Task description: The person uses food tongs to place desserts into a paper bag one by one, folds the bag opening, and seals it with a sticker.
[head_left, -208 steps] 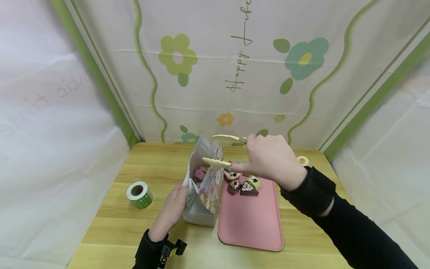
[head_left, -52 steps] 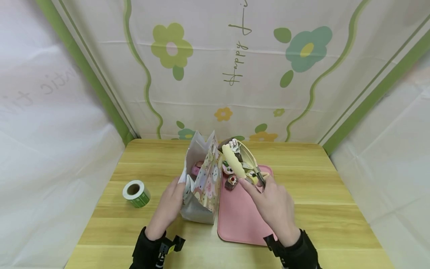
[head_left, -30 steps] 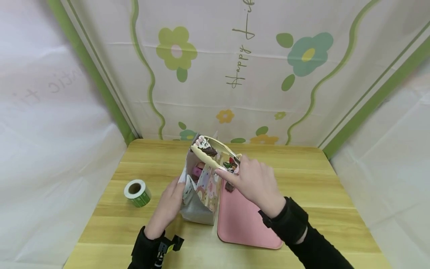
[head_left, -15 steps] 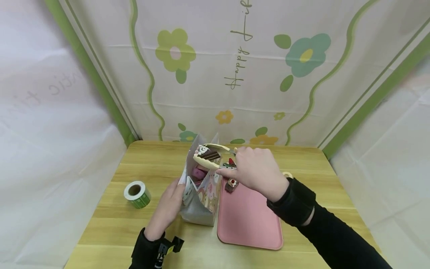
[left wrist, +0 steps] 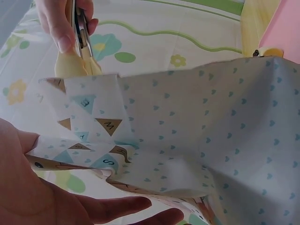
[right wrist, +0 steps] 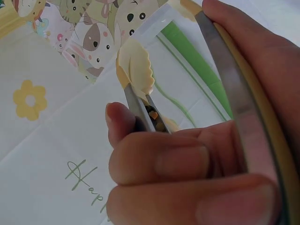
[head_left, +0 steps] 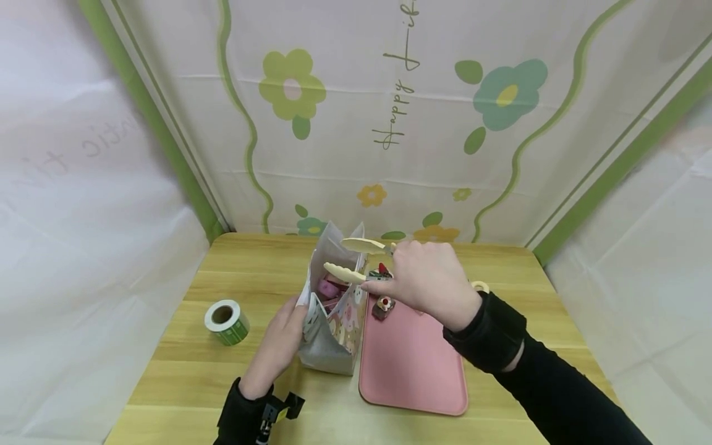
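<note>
In the head view my left hand [head_left: 278, 343] pinches the near rim of a paper bag [head_left: 327, 355], which stands upright with its mouth spread. The left wrist view shows the bag's heart-patterned side [left wrist: 173, 122] beside that hand. My right hand [head_left: 434, 278] grips cream-tipped food tongs [head_left: 346, 274] over the bag's mouth. The tongs' tips are apart with nothing between them; the right wrist view shows their metal arms [right wrist: 234, 89] in the curled fingers. Inside the bag lie pink and purple pieces [head_left: 328, 288], partly hidden by the tongs and the bag wall.
A pink tray [head_left: 411, 371] lies right of the bag. On its far left part sits a small chocolate cake piece [head_left: 383, 307], with more pastries [head_left: 381, 271] partly behind the right hand. A green and white label roll [head_left: 227, 321] stands at left.
The right hand brought a chocolate cake slice in the tongs from the tray leftward over the bag. The tongs have since spread and the slice has left their tips. The left hand stays put.
</note>
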Demonstrator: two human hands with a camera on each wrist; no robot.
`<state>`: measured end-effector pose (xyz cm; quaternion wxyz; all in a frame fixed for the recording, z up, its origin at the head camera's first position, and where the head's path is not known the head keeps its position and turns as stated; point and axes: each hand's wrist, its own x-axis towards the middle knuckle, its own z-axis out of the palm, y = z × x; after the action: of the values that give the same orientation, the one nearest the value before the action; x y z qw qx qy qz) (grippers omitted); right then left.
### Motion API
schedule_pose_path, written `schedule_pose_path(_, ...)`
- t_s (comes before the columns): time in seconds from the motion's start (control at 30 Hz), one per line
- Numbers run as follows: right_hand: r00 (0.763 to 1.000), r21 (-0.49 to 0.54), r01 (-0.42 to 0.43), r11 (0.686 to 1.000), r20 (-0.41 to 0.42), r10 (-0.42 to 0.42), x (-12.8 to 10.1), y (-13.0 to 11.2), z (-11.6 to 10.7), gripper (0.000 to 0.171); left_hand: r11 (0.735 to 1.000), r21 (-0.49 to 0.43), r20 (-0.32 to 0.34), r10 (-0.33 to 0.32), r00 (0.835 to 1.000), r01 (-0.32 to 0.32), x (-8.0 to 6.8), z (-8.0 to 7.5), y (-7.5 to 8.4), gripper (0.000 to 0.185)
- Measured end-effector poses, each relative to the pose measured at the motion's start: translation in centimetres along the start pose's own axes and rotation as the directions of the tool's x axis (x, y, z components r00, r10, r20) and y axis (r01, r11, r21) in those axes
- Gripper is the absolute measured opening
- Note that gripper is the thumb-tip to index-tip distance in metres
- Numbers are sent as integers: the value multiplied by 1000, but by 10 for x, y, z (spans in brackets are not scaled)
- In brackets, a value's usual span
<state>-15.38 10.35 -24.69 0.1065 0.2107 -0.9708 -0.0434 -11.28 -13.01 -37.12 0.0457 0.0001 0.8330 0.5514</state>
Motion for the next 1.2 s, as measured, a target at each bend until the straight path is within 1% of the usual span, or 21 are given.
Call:
schedule_pose_path(0.1,1000,5,-11,1000,-2,11,-2,0,1,62,1000,-19,7,1,1000,-1,-1,0,-1,46)
schedule_pose_path(0.17,999,17,-37,999,-2,37,-4,1,3,64,1000,-30,11,-8,1000,8,-1,0,-1,47)
schedule_pose_path(0.23,996,50,-93,994,16,92,-7,2,4,68,999,-32,14,-17,1000,18,-1,0,-2,48)
schedule_pose_path(0.33,977,113,-209,971,62,203,-15,7,8,77,1000,-23,13,-19,1000,19,-1,1,-3,48)
schedule_pose_path(0.4,957,162,-285,945,94,273,-21,13,12,79,1000,-14,12,-7,1000,7,0,1,-3,49)
schedule_pose_path(0.47,934,217,-355,909,121,336,-29,19,17,78,1000,-15,12,4,1000,-4,1,1,-4,48)
schedule_pose_path(0.53,909,269,-416,869,141,392,-38,24,26,76,1000,-18,9,8,1000,-7,1,2,-4,46)
schedule_pose_path(0.6,879,314,-477,821,158,450,-47,29,38,73,1000,-21,10,9,1000,-9,1,2,-4,45)
schedule_pose_path(0.67,858,342,-513,787,166,487,-56,33,53,72,1000,-26,13,9,1000,-9,1,3,-5,44)
schedule_pose_path(0.8,820,375,-570,731,200,536,-74,43,85,71,1000,-26,19,10,1000,-9,1,4,-5,46)
schedule_pose_path(0.93,769,392,-637,664,265,581,-91,54,113,70,999,-38,35,11,999,-10,2,5,-5,46)
schedule_pose_path(1.0,749,391,-661,640,290,596,-98,59,124,70,999,-38,41,17,999,-15,2,5,-5,46)
schedule_pose_path(1.1,727,377,-686,622,328,604,-106,65,137,72,999,-28,42,28,999,-26,0,3,-4,47)
schedule_pose_path(1.2,698,348,-716,605,372,612,-113,69,148,80,1000,-14,41,20,999,-20,-2,2,-4,48)
